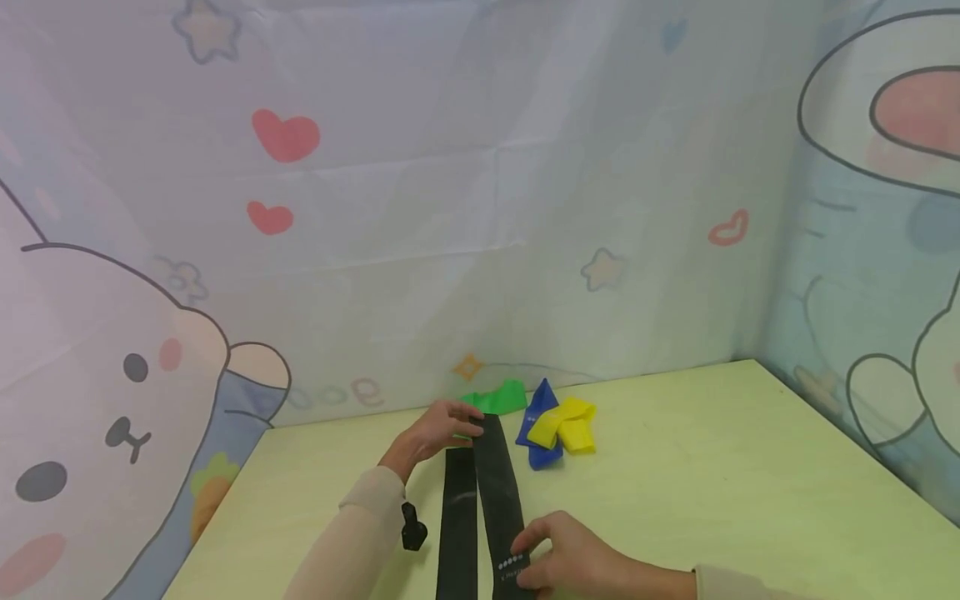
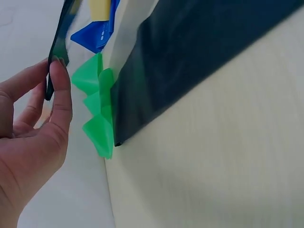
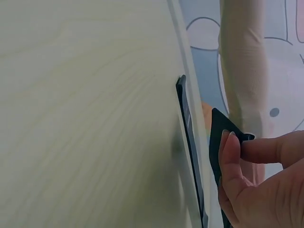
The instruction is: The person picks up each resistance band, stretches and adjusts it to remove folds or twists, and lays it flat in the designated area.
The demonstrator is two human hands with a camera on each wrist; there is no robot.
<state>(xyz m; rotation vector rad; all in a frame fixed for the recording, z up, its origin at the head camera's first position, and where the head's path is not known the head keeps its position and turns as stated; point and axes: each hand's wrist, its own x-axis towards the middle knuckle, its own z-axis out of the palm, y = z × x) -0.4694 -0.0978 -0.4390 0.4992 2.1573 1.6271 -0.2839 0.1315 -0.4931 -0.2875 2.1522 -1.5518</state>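
Between my two hands stretches a black resistance band [image 1: 498, 492], flat and printed with white dots and lettering at its near end. My left hand [image 1: 442, 429] pinches its far end; in the left wrist view the thumb and fingers [image 2: 60, 90] hold it edge-on, raised off the table. At the near end my right hand [image 1: 573, 554] grips the band by the print, and the right wrist view shows a dark corner [image 3: 219, 128] poking out past the fingertips. Just left of the held band, another black strip [image 1: 457, 517] lies lengthwise on the table.
At the back of the pale table [image 1: 712, 467] lie a folded green band [image 1: 502, 397], a blue band [image 1: 540, 425] and a yellow band [image 1: 573, 425] overlapping the blue. A small black object [image 1: 412, 529] is beside my left sleeve. A printed cloth [image 1: 420, 208] hangs behind.
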